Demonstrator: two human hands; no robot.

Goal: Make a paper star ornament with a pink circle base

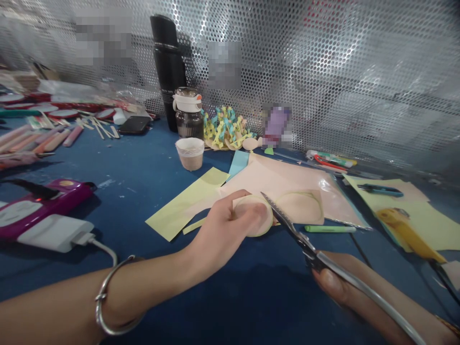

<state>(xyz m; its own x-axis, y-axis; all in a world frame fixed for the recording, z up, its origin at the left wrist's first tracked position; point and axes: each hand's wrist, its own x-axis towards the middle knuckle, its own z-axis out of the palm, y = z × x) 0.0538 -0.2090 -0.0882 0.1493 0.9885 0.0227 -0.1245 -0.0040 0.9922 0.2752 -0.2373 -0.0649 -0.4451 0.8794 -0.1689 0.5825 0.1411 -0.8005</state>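
Between the thumb and fingers of my left hand (pixel 230 225) is a round, pale paper disc (pixel 264 223) with a greenish rim. My right hand (pixel 341 282) grips a pair of scissors (pixel 302 242), whose blades point up and left and end close to the disc's right edge. Whether the blades touch the disc I cannot tell. Behind the hands lie pale pink sheets (pixel 273 175) in a clear sleeve and a yellow paper strip (pixel 190 201). A pink piece with a drawn curved outline (pixel 304 206) sits just right of the blades.
A green pen (pixel 328 229) lies right of the disc. Farther right are yellow sheets (pixel 431 215), a cutter (pixel 381 189) and a yellow-handled tool (pixel 409 232). At the back stand a paper cup (pixel 190 154), a jar (pixel 189 117) and a black flask (pixel 167 72). A purple power strip (pixel 53 201) is left.
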